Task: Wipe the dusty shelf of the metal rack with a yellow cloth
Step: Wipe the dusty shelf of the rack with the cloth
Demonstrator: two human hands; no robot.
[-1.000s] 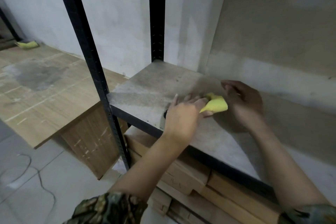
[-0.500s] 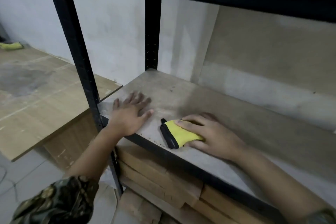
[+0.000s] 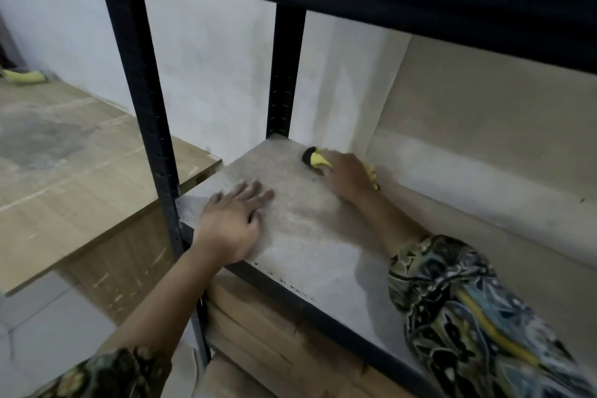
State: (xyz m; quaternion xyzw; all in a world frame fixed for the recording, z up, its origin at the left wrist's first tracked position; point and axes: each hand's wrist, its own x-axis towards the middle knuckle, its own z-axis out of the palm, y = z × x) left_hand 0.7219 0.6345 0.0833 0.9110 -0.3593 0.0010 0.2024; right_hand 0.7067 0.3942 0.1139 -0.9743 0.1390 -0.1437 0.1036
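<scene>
The yellow cloth [image 3: 318,160] sits at the back of the shelf [image 3: 310,236], a little right of the frame's centre, close to the rear black upright [image 3: 286,74] and near the pale backing board [image 3: 484,139]. It has a dark edge at its left end, and a bit of yellow peeks out on the far side of my right hand [image 3: 350,176]. That hand lies on top of the cloth and presses it against the shelf; whether my fingers are curled round it or lying flat I cannot tell, since they are hidden from this angle. My left hand [image 3: 231,224] rests flat on the shelf near its front left corner, fingers [image 3: 255,194] straight and slightly apart, holding nothing, just beside the front black upright [image 3: 145,107]. The shelf surface looks grey and dusty, with paler streaks between my two hands. Both my sleeves carry a dark patterned print. Below the shelf lie stacked wooden boards [image 3: 274,333]. In the left of the frame stands a low wooden worktop [image 3: 80,171] with a grey stain, and another yellow cloth [image 3: 26,76] lies at its far end, upper left
</scene>
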